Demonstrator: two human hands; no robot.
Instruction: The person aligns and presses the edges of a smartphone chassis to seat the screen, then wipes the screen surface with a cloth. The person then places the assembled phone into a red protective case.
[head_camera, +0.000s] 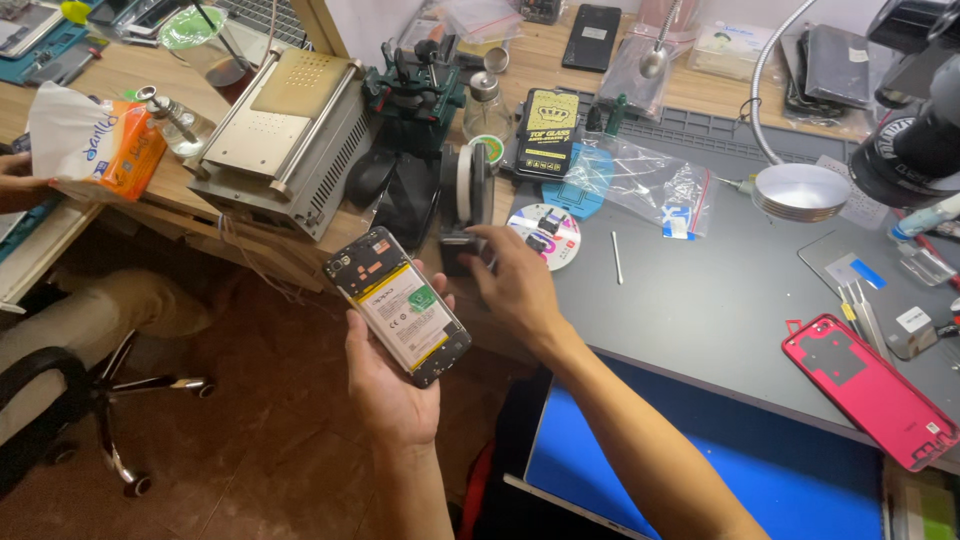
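The left hand (392, 385) is gripping an opened phone (397, 305), fingers clamped around its edges, holding it tilted off the bench's front edge; a white label and a small green sticker are showing on its battery. The right hand (515, 285) is reaching to a black tape holder (465, 200) at the grey mat's (700, 290) left edge, fingertips closing on its base, though whether they are pinching it cannot be told. A round white-and-pink sticker (545, 235) is lying just beside that hand. A black box (548, 132) with yellow print is standing behind. A red back cover (868, 388) is lying far right. Another person's hand is holding an orange-and-white tissue pack (95, 145) at far left
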